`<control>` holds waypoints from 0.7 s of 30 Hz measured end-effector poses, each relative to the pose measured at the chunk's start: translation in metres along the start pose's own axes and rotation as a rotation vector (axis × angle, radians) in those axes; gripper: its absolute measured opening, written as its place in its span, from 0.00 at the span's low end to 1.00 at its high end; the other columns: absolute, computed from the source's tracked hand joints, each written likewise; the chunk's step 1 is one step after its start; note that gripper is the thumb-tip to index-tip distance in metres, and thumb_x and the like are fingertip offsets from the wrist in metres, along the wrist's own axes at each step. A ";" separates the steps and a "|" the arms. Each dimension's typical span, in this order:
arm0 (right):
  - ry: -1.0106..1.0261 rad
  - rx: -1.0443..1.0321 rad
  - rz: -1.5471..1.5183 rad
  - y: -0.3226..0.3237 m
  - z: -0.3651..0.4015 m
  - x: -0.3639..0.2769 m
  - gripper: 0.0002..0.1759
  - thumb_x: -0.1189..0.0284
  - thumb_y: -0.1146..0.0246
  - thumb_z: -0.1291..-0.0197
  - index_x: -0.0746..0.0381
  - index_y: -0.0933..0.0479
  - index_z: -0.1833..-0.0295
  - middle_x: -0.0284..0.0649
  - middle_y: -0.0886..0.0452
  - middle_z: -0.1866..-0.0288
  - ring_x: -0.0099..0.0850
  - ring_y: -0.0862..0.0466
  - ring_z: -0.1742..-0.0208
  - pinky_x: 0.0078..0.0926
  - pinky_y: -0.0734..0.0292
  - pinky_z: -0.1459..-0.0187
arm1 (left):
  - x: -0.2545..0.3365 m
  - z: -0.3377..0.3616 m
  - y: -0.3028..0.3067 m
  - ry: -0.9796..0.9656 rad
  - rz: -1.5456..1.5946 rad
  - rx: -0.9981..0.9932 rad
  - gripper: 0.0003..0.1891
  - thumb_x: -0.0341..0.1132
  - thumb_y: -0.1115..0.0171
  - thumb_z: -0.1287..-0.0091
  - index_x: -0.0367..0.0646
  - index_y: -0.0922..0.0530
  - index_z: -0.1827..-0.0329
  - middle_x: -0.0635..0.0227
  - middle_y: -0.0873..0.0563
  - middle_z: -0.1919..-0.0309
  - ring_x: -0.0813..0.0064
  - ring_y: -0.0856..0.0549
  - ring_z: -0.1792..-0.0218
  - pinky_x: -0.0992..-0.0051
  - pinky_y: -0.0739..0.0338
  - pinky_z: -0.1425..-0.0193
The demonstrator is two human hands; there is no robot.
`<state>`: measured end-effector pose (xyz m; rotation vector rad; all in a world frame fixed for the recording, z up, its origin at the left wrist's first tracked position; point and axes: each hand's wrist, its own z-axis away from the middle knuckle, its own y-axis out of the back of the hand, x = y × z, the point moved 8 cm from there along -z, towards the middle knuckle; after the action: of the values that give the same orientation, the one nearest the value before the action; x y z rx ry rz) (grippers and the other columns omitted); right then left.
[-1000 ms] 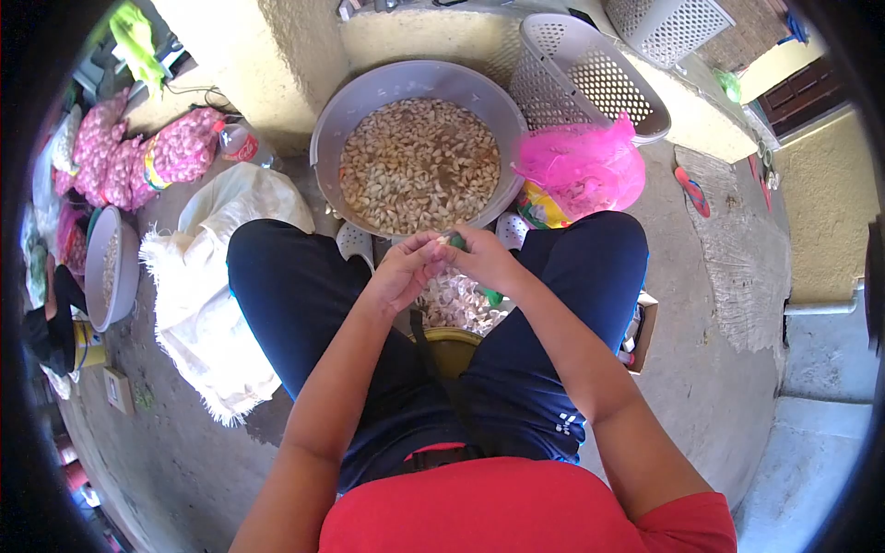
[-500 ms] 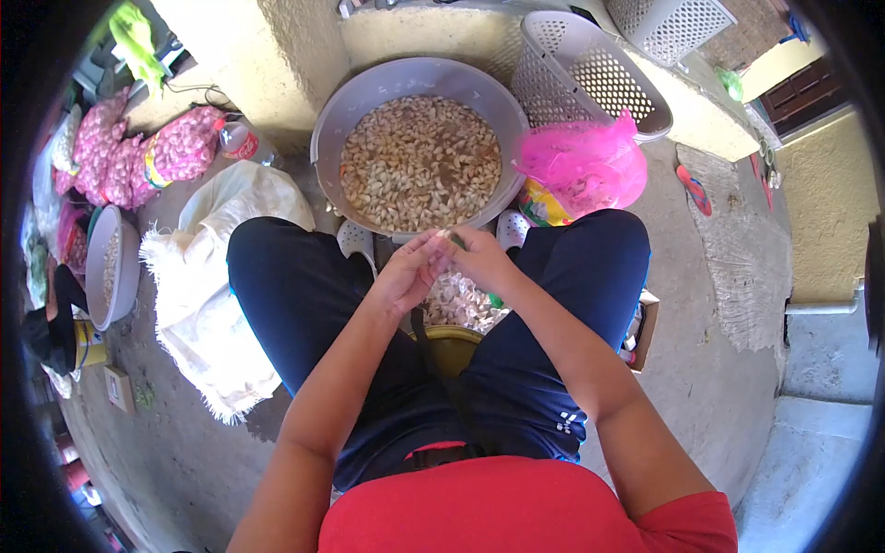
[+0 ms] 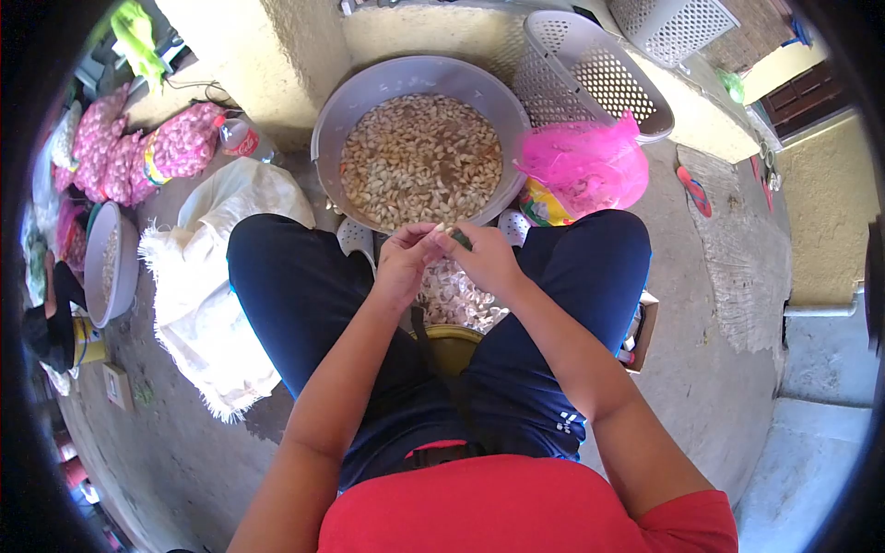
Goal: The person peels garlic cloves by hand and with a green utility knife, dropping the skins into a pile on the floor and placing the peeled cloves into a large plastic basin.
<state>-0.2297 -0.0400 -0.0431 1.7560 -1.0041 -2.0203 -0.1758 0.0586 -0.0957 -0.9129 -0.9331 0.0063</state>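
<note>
My left hand (image 3: 404,265) and my right hand (image 3: 483,260) meet between my knees, fingers closed. Pinched at my left fingertips is a small pale garlic clove (image 3: 442,229), partly hidden. My right hand grips a small knife by what looks like its green handle (image 3: 460,239); the blade cannot be made out. Just beyond the hands stands a large grey basin (image 3: 329,124) of garlic cloves (image 3: 419,161) in brownish water. Below them, a yellowish bucket (image 3: 452,345) between my legs holds pale papery garlic skins (image 3: 461,297).
A pink plastic bag (image 3: 590,166) and a perforated basket (image 3: 590,78) stand right of the basin. To the left lie a white woven sack (image 3: 207,276), net bags of garlic (image 3: 180,143), a soda bottle (image 3: 241,140) and another basin (image 3: 112,267). A slipper (image 3: 694,191) lies at right.
My left hand has turned slightly and its fingers have shifted around the clove. The clove shows a little higher at the fingertips. My right hand has barely moved.
</note>
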 end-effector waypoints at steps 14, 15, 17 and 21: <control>0.223 -0.165 0.318 -0.018 0.011 -0.020 0.20 0.53 0.44 0.47 0.62 0.26 0.66 0.45 0.23 0.76 0.44 0.22 0.71 0.39 0.29 0.70 | -0.006 -0.004 0.018 0.052 0.121 0.173 0.07 0.30 0.42 0.40 0.40 0.28 0.61 0.67 0.22 0.69 0.77 0.22 0.68 0.80 0.25 0.64; 0.189 -0.199 0.331 -0.021 0.011 -0.017 0.21 0.53 0.44 0.47 0.62 0.26 0.65 0.45 0.23 0.75 0.44 0.22 0.71 0.39 0.28 0.69 | -0.004 -0.004 0.020 0.045 0.128 0.223 0.07 0.30 0.42 0.40 0.40 0.28 0.61 0.68 0.22 0.69 0.78 0.22 0.68 0.80 0.25 0.65; 0.112 -0.236 0.314 -0.023 0.009 -0.008 0.22 0.52 0.45 0.46 0.62 0.26 0.63 0.46 0.22 0.73 0.44 0.22 0.69 0.38 0.28 0.67 | -0.003 -0.004 0.020 0.054 0.145 0.211 0.07 0.31 0.42 0.40 0.41 0.28 0.61 0.69 0.22 0.69 0.79 0.22 0.68 0.80 0.25 0.66; -0.058 -0.361 0.168 -0.021 0.008 0.016 0.24 0.51 0.48 0.44 0.63 0.25 0.61 0.48 0.21 0.71 0.44 0.22 0.67 0.37 0.29 0.63 | -0.005 -0.005 0.022 0.082 0.132 0.158 0.07 0.33 0.42 0.39 0.41 0.28 0.61 0.70 0.21 0.69 0.81 0.22 0.69 0.82 0.25 0.67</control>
<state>-0.2357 -0.0319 -0.0689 1.3868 -0.7184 -2.0053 -0.1672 0.0673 -0.1158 -0.8204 -0.7835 0.1522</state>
